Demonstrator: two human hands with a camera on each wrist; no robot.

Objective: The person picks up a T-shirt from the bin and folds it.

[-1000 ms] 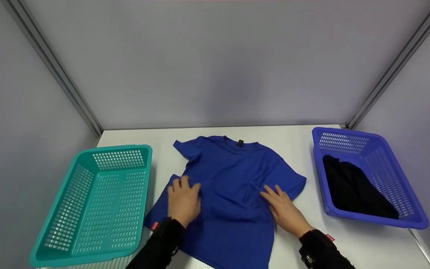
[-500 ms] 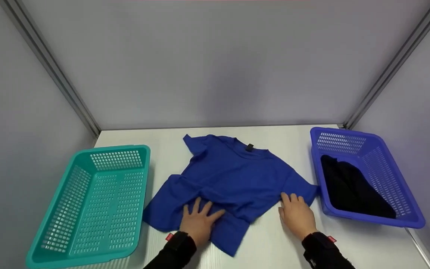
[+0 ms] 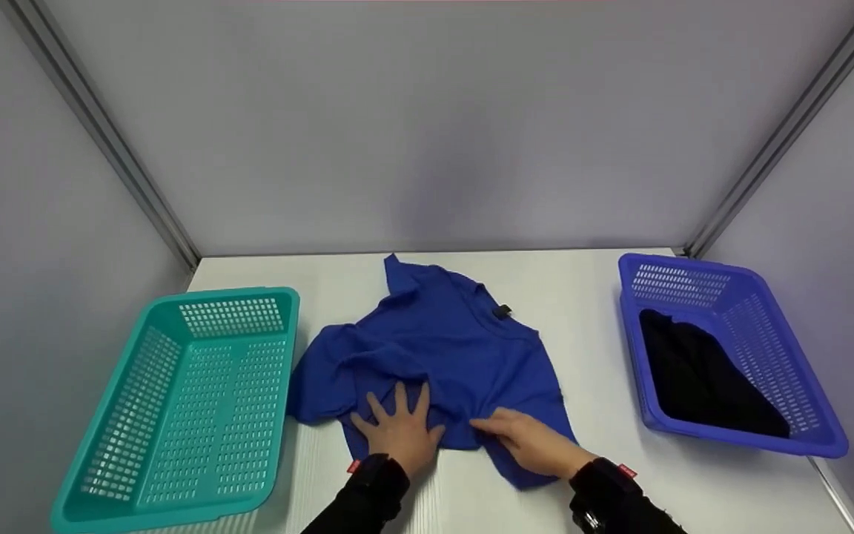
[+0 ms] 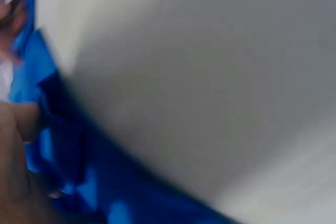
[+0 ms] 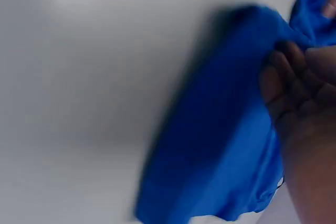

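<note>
My left hand (image 3: 402, 437) lies splayed on the blue T-shirt (image 3: 464, 348), gripping nothing; my right hand (image 3: 531, 443) is at its near side, pinch undetermined. Shirt: plain, creased, askew, bunched near my fingers, black collar label (image 3: 502, 311) exposed; located on the white table (image 3: 679, 489) between 2 baskets, teal basket (image 3: 204, 423) and violet basket (image 3: 646, 378).

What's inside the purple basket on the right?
A black cloth lies in the purple basket, leaving its pierced far wall showing. Anything beneath the cloth, or within its folds, would be covered.
</note>
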